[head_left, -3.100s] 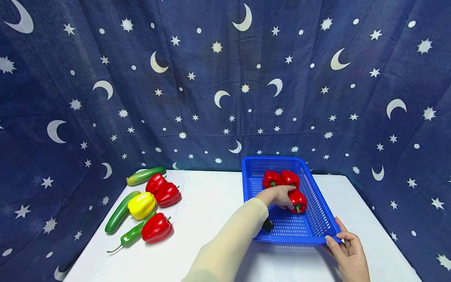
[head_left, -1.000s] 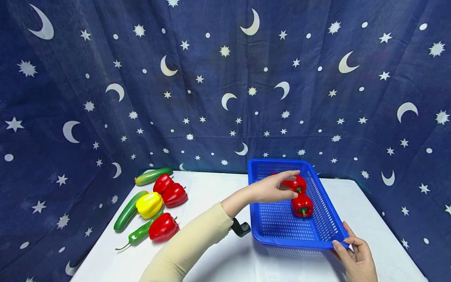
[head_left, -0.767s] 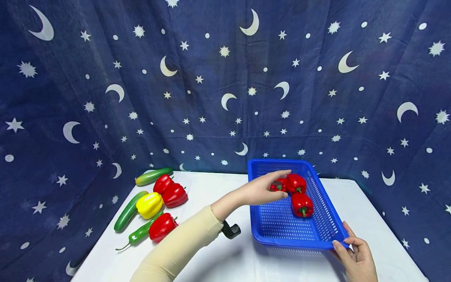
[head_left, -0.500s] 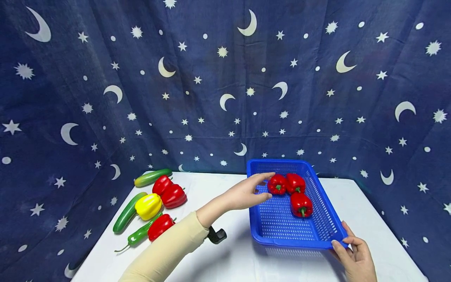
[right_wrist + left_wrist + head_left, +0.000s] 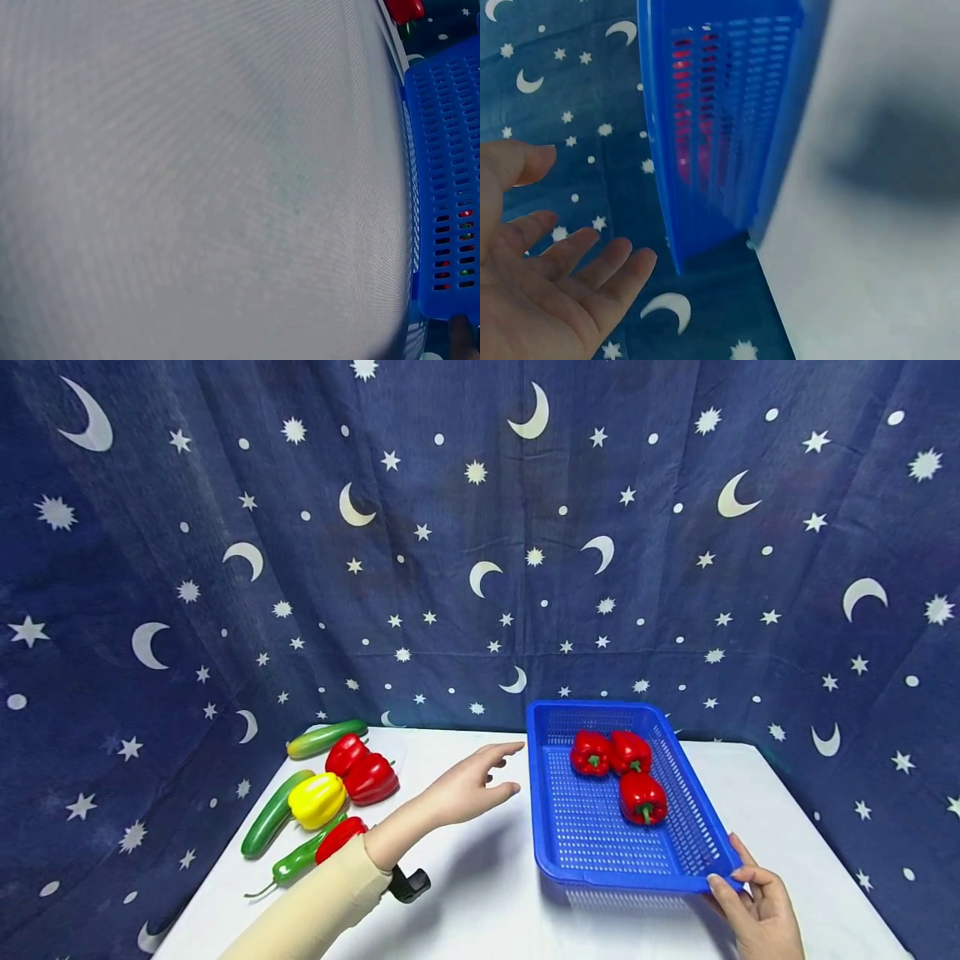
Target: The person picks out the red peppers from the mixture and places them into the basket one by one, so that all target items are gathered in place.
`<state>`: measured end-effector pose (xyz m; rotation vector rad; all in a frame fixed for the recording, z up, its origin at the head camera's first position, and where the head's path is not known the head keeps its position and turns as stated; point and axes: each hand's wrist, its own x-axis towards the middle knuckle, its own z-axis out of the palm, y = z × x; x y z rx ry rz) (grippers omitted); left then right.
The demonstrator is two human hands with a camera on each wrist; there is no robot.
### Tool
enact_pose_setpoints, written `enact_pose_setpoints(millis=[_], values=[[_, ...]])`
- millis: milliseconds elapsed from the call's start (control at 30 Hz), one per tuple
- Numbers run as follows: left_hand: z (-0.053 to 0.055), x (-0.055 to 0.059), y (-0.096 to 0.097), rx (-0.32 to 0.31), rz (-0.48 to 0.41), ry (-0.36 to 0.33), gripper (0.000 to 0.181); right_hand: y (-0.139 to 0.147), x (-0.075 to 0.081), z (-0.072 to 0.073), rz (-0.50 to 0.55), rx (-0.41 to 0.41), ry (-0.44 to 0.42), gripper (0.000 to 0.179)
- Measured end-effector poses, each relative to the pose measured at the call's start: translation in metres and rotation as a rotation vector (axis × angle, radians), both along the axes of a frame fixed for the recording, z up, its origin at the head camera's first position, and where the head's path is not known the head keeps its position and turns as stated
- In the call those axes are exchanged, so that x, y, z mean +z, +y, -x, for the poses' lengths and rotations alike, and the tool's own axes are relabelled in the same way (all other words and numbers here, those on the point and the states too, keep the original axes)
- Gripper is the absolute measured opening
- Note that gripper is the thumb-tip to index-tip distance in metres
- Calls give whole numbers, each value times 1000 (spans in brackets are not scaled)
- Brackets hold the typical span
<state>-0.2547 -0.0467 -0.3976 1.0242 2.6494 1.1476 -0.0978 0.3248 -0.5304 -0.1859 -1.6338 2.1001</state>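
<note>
My left hand (image 5: 467, 787) hangs over the white table just left of a blue plastic basket (image 5: 615, 878), fingers loosely extended and holding nothing. In the left wrist view its fingers (image 5: 604, 289) are spread beside the basket's slotted side. Three red bell peppers lie together inside the basket toward its far half; the nearest red bell pepper (image 5: 642, 798) has its green stem toward me. My right hand (image 5: 759, 906) grips the basket's near right corner, thumb on the rim. In the right wrist view only a dark fingertip (image 5: 462, 341) shows below the basket.
On the left of the table (image 5: 450, 893) lie a yellow bell pepper (image 5: 317, 800), a long green chili pepper (image 5: 296, 862), two cucumbers, one of them a green cucumber (image 5: 270, 818), and more red bell peppers (image 5: 372, 779). My left forearm partly covers one. A star-patterned curtain (image 5: 420, 568) stands behind.
My left hand has let go of a red bell pepper in the basket and moved left, out past the rim. My right hand keeps its grip on the corner.
</note>
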Motion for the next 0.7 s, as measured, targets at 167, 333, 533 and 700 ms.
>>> enact_pose_setpoints(millis=[167,333,533,700], values=[[-2,-5,-22,44,8,41,61,0,1,0,-15,-19,-55,26],[-7,-9,-43,95,23,53,61,-2,2,2,-26,-63,-137,29],[-15,-17,-70,156,34,10,62,-3,2,3,-15,-88,-159,29],[-22,-24,-88,197,40,20,63,-3,2,3,-2,-89,-135,27]])
